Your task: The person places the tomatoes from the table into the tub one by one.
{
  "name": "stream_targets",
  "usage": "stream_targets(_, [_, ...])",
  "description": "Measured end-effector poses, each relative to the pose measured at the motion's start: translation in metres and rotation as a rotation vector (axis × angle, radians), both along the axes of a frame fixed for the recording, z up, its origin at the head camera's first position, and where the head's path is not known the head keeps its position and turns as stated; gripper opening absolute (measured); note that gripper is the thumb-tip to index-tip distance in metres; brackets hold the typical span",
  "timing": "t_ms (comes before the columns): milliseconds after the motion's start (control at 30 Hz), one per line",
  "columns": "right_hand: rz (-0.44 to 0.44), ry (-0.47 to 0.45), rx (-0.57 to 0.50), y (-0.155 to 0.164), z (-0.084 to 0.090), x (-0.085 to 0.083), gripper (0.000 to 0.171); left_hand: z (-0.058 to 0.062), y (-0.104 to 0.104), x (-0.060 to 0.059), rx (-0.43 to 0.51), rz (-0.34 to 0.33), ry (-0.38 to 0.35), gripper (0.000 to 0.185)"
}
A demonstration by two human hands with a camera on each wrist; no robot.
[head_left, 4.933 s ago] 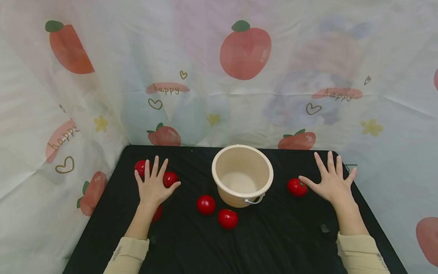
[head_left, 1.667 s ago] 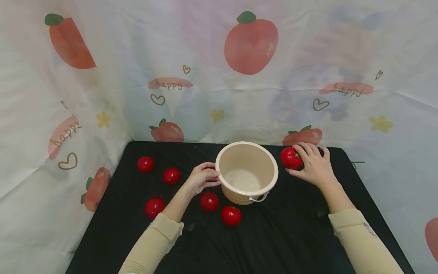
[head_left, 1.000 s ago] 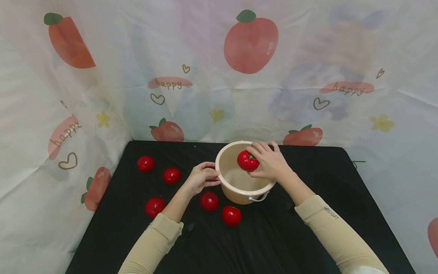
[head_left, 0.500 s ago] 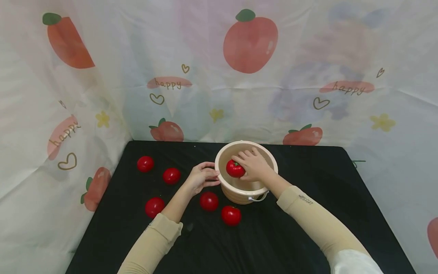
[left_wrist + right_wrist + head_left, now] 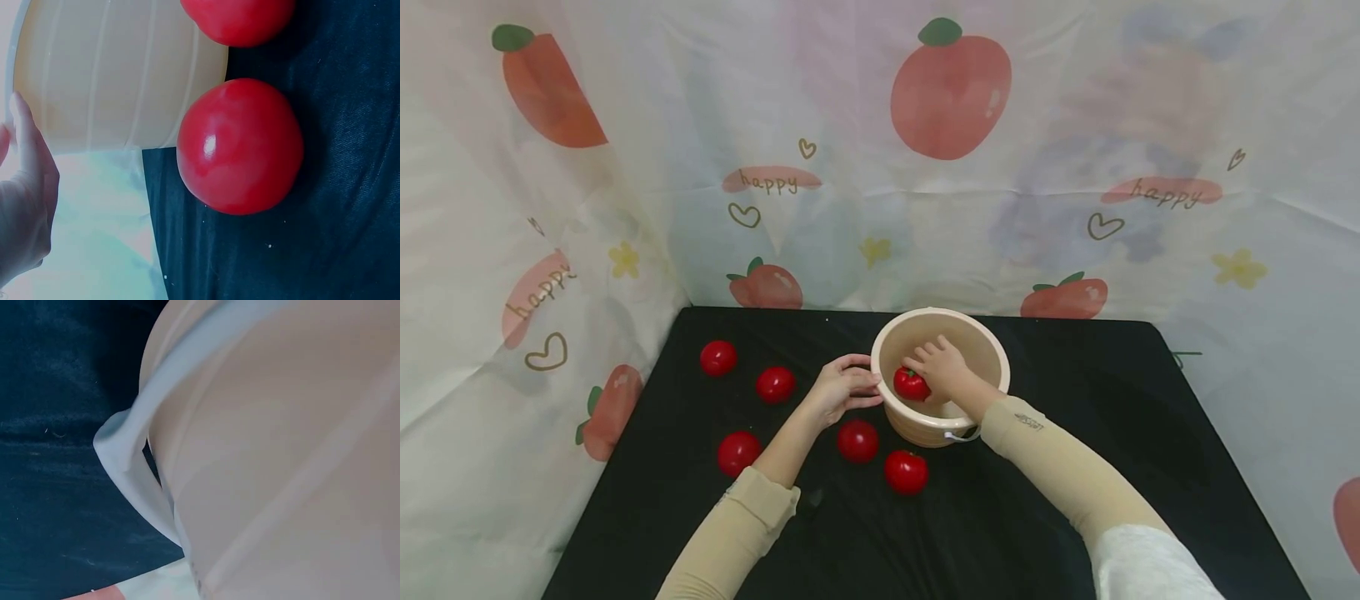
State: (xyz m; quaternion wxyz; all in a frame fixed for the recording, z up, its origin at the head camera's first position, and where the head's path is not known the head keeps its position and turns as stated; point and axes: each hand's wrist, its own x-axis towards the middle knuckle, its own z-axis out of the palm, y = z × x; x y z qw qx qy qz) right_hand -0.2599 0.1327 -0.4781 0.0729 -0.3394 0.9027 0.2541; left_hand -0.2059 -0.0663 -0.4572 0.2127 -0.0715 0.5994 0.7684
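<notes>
A cream bucket (image 5: 992, 354) stands mid-table on the black cloth. My right hand (image 5: 938, 369) reaches down inside it and grips a red tomato (image 5: 910, 384) low in the bucket. My left hand (image 5: 842, 389) rests against the bucket's left outer wall, fingers curled round the rim. In the left wrist view the bucket wall (image 5: 112, 75) fills the top, with a tomato (image 5: 240, 145) lying right beside it and my left hand's fingers (image 5: 28, 175) at the left edge. The right wrist view shows only the bucket's wall (image 5: 287, 444) and its white handle (image 5: 128, 469).
Several loose tomatoes lie on the black cloth (image 5: 1000, 517): two at the back left (image 5: 718, 357) (image 5: 775, 384), one nearer (image 5: 738, 452), and two just in front of the bucket (image 5: 858, 440) (image 5: 906, 471). Printed fabric walls (image 5: 587, 208) enclose the back and sides.
My right hand picked the tomato up from the right side, carried it over the rim and has lowered it deeper into the bucket. My left hand stays on the bucket's left wall.
</notes>
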Motion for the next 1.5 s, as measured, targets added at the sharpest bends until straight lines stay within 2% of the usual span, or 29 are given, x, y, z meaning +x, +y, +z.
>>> stream_targets(33, [-0.029, -0.034, 0.036, -0.005, 0.009, 0.005, 0.077, -0.001, 0.000, -0.001, -0.004, 0.003, -0.003, 0.038])
stream_targets(333, [-0.076, -0.093, 0.147, -0.009, 0.009, 0.009, 0.081, 0.000, 0.001, 0.002, 0.011, 0.002, 0.008, 0.040])
stream_targets(667, [-0.120, -0.150, 0.192, -0.010, 0.004, 0.006, 0.078, 0.000, 0.001, 0.001, 0.009, 0.007, 0.005, 0.040])
stream_targets(1100, [-0.087, -0.131, 0.185, -0.007, 0.005, 0.006, 0.084, -0.001, 0.001, 0.002, 0.012, 0.012, 0.006, 0.040])
stream_targets(1267, [-0.046, -0.107, 0.094, -0.002, 0.011, 0.007, 0.087, -0.001, 0.001, 0.003, 0.010, 0.017, 0.010, 0.041])
stream_targets(1500, [0.016, -0.080, -0.207, 0.013, 0.031, 0.011, 0.079, 0.002, 0.001, 0.003, 0.018, -0.004, 0.015, 0.042])
